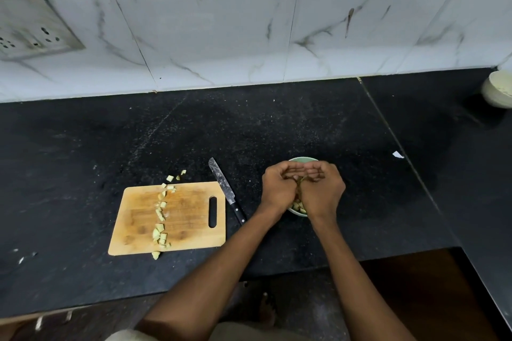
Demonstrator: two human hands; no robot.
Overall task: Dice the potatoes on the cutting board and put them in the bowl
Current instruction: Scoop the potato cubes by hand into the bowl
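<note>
A pale green bowl (302, 159) stands on the black counter, right of the board, and is mostly hidden under my hands. My left hand (278, 188) and my right hand (322, 188) are pressed side by side over it, fingers curled inward and cupped around potato dice. More potato dice (297, 205) show in the bowl between my wrists. On the wooden cutting board (191, 219), a line of leftover potato dice (160, 225) runs from the far edge to the near edge. A few pieces lie off the board at both ends.
A knife (225, 191) lies on the counter between the board and the bowl, blade pointing away from me. A second pale bowl (498, 88) sits at the far right by the tiled wall. A small white scrap (398, 155) lies on the counter right of my hands.
</note>
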